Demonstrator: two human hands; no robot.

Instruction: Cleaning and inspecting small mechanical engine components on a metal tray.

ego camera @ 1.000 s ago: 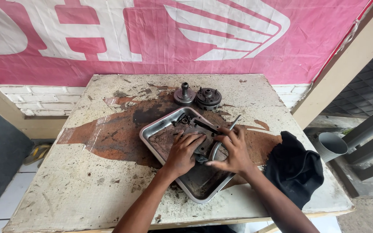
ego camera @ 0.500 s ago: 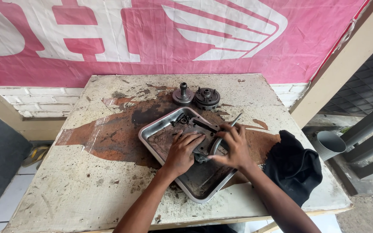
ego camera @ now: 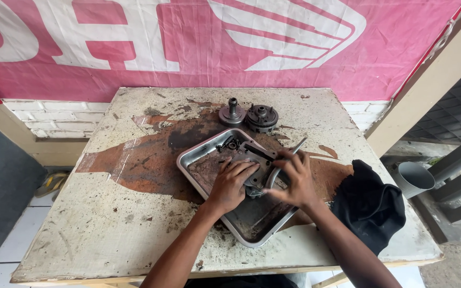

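Gripping greasy metal part (ego camera: 256, 188), bent wrench (ego camera: 284, 162)

A worn, stained wooden table (ego camera: 108, 213) stands against a white brick wall (ego camera: 54, 114) hung with a pink-and-white banner (ego camera: 134, 48). White floor tiles (ego camera: 6, 250) show at the left, a tan post (ego camera: 428, 85) at the right, and beside it what may be a grey pipe (ego camera: 414, 178). Soft, even daylight.

I see a dark, greasy metal part (ego camera: 254, 160) lying flat inside the steel tray (ego camera: 198, 154), near its middle, partly hidden under both hands. A bent silver wrench handle (ego camera: 286, 158) rises from the part's right end and angles toward the tray's far-right rim.
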